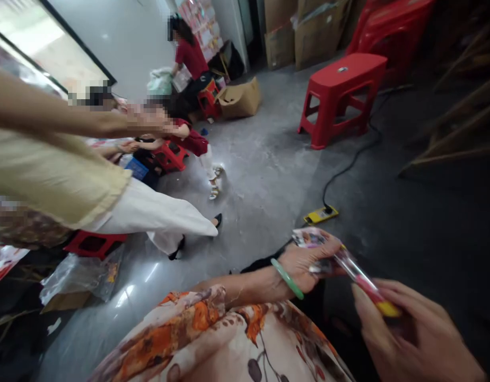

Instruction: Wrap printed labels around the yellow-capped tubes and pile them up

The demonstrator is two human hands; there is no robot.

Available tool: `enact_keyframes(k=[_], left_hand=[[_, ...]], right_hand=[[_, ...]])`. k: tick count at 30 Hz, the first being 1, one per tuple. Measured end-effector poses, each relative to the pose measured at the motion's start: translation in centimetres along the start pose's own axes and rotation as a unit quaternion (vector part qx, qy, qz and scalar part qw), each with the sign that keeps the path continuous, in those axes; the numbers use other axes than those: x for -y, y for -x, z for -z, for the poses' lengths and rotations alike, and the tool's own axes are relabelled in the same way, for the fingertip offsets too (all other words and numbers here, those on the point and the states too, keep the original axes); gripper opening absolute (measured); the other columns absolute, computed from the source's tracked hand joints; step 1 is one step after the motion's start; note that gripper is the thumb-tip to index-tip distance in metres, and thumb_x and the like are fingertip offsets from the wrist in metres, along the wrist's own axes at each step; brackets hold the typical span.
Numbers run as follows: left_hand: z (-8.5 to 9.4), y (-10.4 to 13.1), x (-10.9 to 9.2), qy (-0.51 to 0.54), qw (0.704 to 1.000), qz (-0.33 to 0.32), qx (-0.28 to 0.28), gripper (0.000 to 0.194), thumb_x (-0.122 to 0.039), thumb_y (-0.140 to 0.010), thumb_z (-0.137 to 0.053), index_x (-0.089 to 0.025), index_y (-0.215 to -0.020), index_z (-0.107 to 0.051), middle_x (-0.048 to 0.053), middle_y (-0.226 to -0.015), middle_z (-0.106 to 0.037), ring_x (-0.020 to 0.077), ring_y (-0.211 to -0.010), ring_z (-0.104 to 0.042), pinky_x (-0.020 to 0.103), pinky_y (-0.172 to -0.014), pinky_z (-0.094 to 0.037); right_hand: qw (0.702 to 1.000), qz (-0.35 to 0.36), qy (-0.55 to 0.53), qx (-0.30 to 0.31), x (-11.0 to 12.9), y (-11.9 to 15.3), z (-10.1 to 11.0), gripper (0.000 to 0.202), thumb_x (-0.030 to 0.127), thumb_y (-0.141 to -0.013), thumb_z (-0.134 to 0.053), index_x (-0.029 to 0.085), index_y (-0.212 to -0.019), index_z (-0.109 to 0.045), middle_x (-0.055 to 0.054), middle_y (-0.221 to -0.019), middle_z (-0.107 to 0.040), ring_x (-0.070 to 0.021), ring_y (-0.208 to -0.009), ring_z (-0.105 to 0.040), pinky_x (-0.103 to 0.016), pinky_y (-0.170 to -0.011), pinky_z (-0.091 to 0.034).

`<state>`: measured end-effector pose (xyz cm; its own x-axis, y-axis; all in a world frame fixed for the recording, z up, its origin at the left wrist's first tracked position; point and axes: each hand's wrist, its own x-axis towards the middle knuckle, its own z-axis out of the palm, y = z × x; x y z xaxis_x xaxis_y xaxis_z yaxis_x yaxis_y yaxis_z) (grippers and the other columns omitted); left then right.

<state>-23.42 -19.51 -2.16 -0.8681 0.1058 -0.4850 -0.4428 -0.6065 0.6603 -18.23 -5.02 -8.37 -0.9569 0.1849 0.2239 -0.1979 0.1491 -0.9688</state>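
My left hand (308, 260), with a green bangle (287, 278) at its wrist, is closed around a small packet with printed pictures (311, 237). It also touches the far end of a slim stick, clear and pinkish red with yellow ends (362, 277). Around the near, yellow end of that stick curl the fingers of my right hand (412, 329). Blur and my fingers hide what kind of thing the stick is. Below my left forearm lies my orange-and-cream patterned garment (237, 339).
On the grey floor beyond my hands lies a yellow power strip (321, 215) with a black cord. A red plastic stool (348, 79) stands farther back, near cardboard boxes (316, 34). At left stands a person in white trousers (161, 209); other people sit behind. An open carton (241, 100) sits by the far stool.
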Motion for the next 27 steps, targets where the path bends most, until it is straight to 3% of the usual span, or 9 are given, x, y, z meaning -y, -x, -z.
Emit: enact_keyframes(k=[2,4,7,12,18,24,27], left_hand=[[0.0,0.4,-0.5,0.021,1.000,0.001,-0.017,0.010,-0.017,-0.070,-0.075,-0.019,-0.071,-0.065,-0.002,-0.067,-0.065,0.0139,-0.064,-0.063,0.026,-0.059,-0.051],[0.0,0.2,-1.0,0.033,0.998,0.019,-0.041,0.007,-0.016,-0.076,-0.070,-0.018,-0.075,-0.064,-0.003,-0.068,-0.066,0.0112,-0.063,-0.061,0.024,-0.059,-0.051],[0.1,-0.6,-1.6,0.031,0.994,0.062,-0.085,0.007,-0.017,-0.082,-0.065,-0.017,-0.075,-0.063,-0.003,-0.069,-0.067,0.0099,-0.065,-0.061,0.024,-0.062,-0.050],[0.3,-0.9,-2.2,0.033,0.990,0.089,-0.108,0.010,-0.019,-0.085,-0.063,-0.016,-0.075,-0.063,-0.003,-0.069,-0.067,0.0098,-0.067,-0.061,0.026,-0.069,-0.049],[0.6,-1.2,-2.5,0.052,0.988,0.090,-0.115,0.010,-0.019,-0.085,-0.062,-0.015,-0.077,-0.062,-0.001,-0.068,-0.067,0.0096,-0.063,-0.063,0.022,-0.062,-0.050],[1.4,-1.5,-2.5,0.053,0.981,0.142,-0.118,0.013,-0.022,-0.078,-0.071,-0.012,-0.077,-0.063,0.002,-0.070,-0.067,0.0119,-0.062,-0.063,0.025,-0.059,-0.054],[1.7,-1.7,-2.4,0.041,0.987,0.111,-0.105,0.010,-0.022,-0.079,-0.070,-0.013,-0.076,-0.064,0.002,-0.071,-0.067,0.0119,-0.064,-0.062,0.024,-0.060,-0.053]], right_hand=[[0.997,0.028,0.067,-0.025,2.7,0.0,-1.5,0.012,0.034,-0.079,-0.067,0.024,-0.084,-0.065,-0.009,-0.092,-0.064,-0.0269,-0.085,-0.059,-0.042,-0.069,-0.051],[0.997,0.044,0.014,-0.058,3.8,-0.5,-2.7,0.015,0.028,-0.076,-0.072,0.022,-0.087,-0.064,-0.006,-0.087,-0.065,-0.0223,-0.075,-0.062,-0.039,-0.068,-0.053],[0.993,0.055,-0.047,-0.088,3.3,-1.2,-3.4,0.018,0.021,-0.076,-0.071,0.021,-0.090,-0.060,-0.004,-0.087,-0.066,-0.0189,-0.073,-0.064,-0.035,-0.066,-0.055],[0.990,0.090,-0.030,-0.106,2.7,-1.0,-3.3,0.019,0.017,-0.074,-0.072,0.021,-0.088,-0.061,-0.004,-0.084,-0.065,-0.0194,-0.077,-0.065,-0.036,-0.068,-0.056],[0.987,0.138,-0.028,-0.079,2.9,-1.6,-3.4,0.027,0.011,-0.071,-0.072,0.021,-0.093,-0.061,-0.004,-0.086,-0.066,-0.0210,-0.079,-0.065,-0.040,-0.072,-0.056],[0.974,0.207,0.065,-0.068,2.3,-2.4,-3.4,0.033,0.010,-0.070,-0.073,0.022,-0.098,-0.059,-0.005,-0.090,-0.067,-0.0218,-0.081,-0.066,-0.039,-0.072,-0.056],[0.958,0.258,0.120,-0.046,2.3,-2.4,-3.5,0.039,0.008,-0.069,-0.073,0.023,-0.102,-0.058,-0.006,-0.094,-0.068,-0.0219,-0.083,-0.067,-0.037,-0.071,-0.056]])
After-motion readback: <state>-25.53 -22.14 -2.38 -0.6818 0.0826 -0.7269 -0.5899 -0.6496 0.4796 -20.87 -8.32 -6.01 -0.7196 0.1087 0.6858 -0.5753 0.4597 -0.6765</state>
